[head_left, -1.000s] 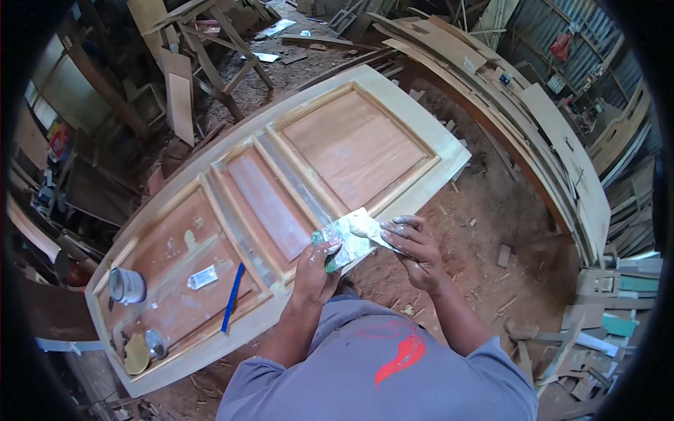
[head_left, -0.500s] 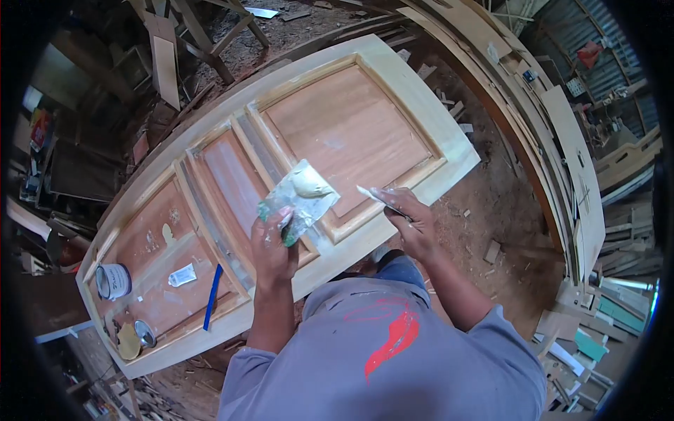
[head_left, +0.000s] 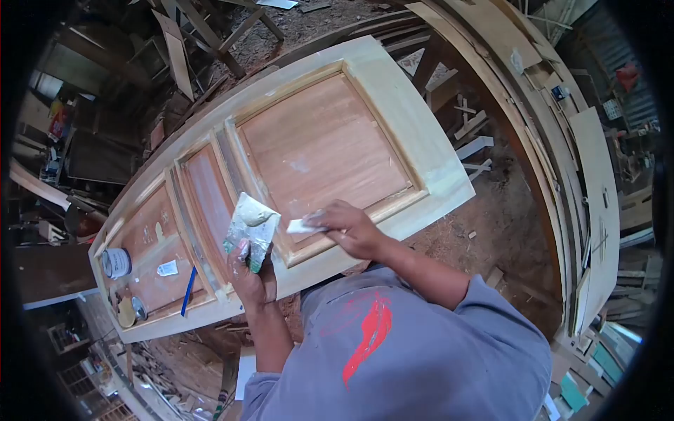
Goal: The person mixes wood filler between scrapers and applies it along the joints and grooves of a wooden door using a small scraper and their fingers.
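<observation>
My left hand (head_left: 250, 279) grips a flat, smeared sheet (head_left: 242, 230) with a mound of pale putty (head_left: 258, 215) on its upper part. Green shows along the sheet's lower edge, by my thumb. In my right hand (head_left: 351, 230) is a scraper (head_left: 300, 226) with a whitish, putty-coated blade, pointing left toward the sheet, a short gap between them. Both hands are over the near edge of a panelled wooden door (head_left: 421, 105), which lies flat with pale filler marks on its panels.
On the door's left panel are a can (head_left: 118, 262), a small white tube (head_left: 167, 268), a blue strip (head_left: 188, 292) and a small round tin (head_left: 138, 309). Long curved-looking boards (head_left: 523, 112) stand along the right. Wood scraps (head_left: 472, 126) litter the dirt floor.
My right hand has moved left, bringing the scraper closer to the putty sheet and turning it more level. My left hand and the sheet are lower and further left; the view has shifted slightly.
</observation>
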